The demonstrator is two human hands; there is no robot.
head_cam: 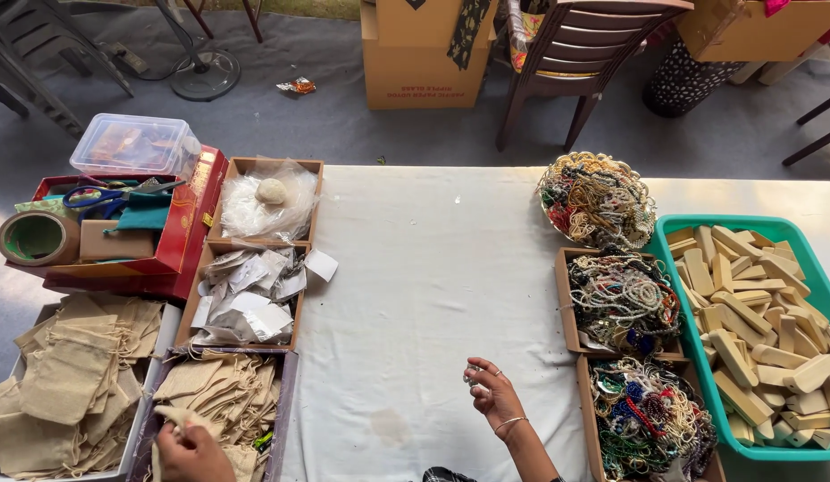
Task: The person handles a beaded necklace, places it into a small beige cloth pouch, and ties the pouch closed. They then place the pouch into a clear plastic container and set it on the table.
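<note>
White-clothed table (pixel 433 295) on grey floor (pixel 325 125); left hand (pixel 190 453) pinching a cloth pouch (pixel 178 418), right hand (pixel 493 391) around a small bead (pixel 473 373).

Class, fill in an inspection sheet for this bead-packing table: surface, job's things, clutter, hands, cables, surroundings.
Surface: white cloth, faint stain near the front.
Job's things: pouch at the left hand; small clear item at the right hand.
Clutter: bead trays, green bin of wooden pieces, paper tags, scissors, tape roll.
Hands: left grip on pouch; right pinches the item.
Cables: nothing seen.
Surroundings: chair, cartons, fan base.
</note>
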